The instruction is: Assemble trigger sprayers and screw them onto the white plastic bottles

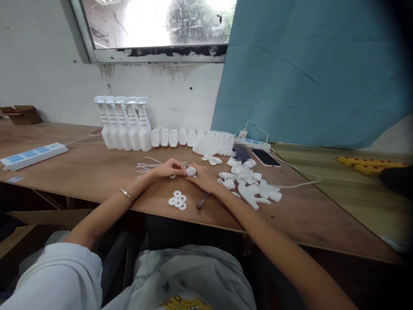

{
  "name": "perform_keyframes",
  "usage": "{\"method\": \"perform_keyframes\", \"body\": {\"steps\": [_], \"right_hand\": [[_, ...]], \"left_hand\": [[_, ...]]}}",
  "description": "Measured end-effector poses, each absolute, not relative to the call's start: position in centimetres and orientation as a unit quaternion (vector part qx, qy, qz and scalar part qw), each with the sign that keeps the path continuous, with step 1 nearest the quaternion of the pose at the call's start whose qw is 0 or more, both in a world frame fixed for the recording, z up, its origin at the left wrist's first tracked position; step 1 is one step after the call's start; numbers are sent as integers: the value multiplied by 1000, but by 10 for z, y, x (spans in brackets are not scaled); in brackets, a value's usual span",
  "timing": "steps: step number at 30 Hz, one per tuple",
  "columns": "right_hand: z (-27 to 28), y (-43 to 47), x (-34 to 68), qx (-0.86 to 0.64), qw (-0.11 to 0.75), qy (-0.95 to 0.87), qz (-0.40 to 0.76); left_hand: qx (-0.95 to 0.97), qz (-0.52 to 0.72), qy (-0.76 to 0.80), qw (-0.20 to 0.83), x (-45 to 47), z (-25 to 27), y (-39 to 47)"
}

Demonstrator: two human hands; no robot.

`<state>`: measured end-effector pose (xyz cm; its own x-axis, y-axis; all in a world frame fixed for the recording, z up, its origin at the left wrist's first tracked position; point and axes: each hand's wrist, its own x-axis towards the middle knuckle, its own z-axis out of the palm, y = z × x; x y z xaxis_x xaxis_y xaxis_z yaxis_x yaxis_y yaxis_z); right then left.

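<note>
In the middle of the brown table, my right hand (pixel 204 178) is closed around a white trigger spray head (pixel 191 171), its round collar facing up. My left hand (pixel 171 168) meets it from the left, thumb and fingers pinched at the collar's edge; what they pinch is too small to make out. Thin white dip tubes (pixel 146 165) lie fanned out behind my left hand. White ring washers (pixel 178 200) are heaped near the table's front edge. Beside them rests a dark, slim tool (pixel 202 201). Loose white trigger spray heads (pixel 247 178) form a pile right of my right hand.
Several white spray bottles (pixel 124 125) with heads stand at the back, beside a row of lying white bottles (pixel 174 137). A phone (pixel 266 157) and white cable (pixel 301 184) lie at the right. A power strip (pixel 34 156) sits far left.
</note>
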<state>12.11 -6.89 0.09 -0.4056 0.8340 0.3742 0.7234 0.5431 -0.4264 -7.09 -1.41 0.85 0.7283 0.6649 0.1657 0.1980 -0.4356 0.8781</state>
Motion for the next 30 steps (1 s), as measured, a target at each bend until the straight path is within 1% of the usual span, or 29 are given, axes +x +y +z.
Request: {"method": "perform_keyframes", "body": {"steps": [3, 11, 19, 24, 26, 30], "right_hand": [[1, -70, 121, -483, 265, -831, 77], [3, -72, 120, -526, 249, -811, 55], [6, -75, 116, -542, 209, -814, 5], [8, -79, 113, -543, 190, -818, 0], [8, -79, 112, -543, 188, -818, -1], [8, -77, 112, -551, 201, -810, 28]], "left_hand": [[826, 225, 257, 447, -66, 7, -17], [801, 307, 247, 451, -62, -1, -13], [800, 359, 287, 385, -60, 2, -16], [816, 395, 283, 314, -57, 0, -15], [820, 392, 275, 315, -55, 0, -16], [813, 379, 259, 359, -53, 0, -16]]}}
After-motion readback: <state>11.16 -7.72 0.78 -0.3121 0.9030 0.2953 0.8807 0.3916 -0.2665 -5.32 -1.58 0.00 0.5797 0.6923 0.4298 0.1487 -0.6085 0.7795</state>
